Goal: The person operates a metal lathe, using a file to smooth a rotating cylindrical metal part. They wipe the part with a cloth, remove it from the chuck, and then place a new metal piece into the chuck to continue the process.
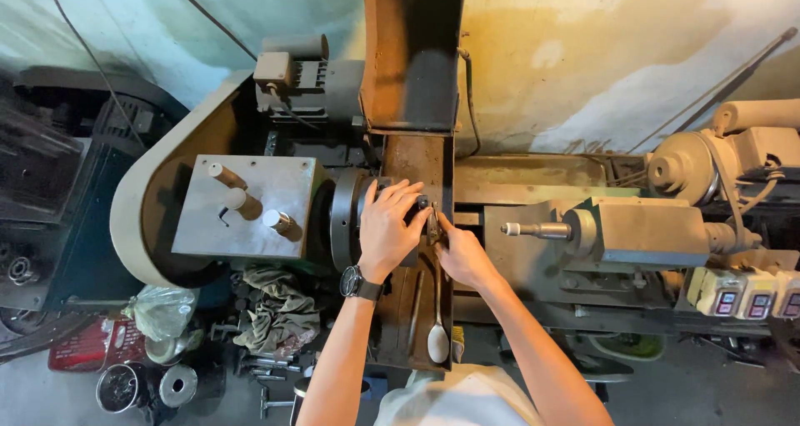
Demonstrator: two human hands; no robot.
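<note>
A: Chuck (346, 218) look? 
B: Dark round steel disc, greasy, on edge, directly under left hand (387, 230).
A: Hands?
B: Left hand spread over chuck face, fingers curled on it. Right hand (462, 255) pinching small dark tool (432, 224) just beside left fingertips.

The lathe chuck (343, 218) is a dark, round metal disc mounted on the right face of the grey headstock, seen nearly edge-on, its axis running level toward the tailstock. A small dark workpiece (421, 202) juts from its front, mostly hidden under fingers. Just beside it stands a slim, upright metal tool piece (432, 223), dull grey, pinched near its lower end; its exact kind cannot be told.
</note>
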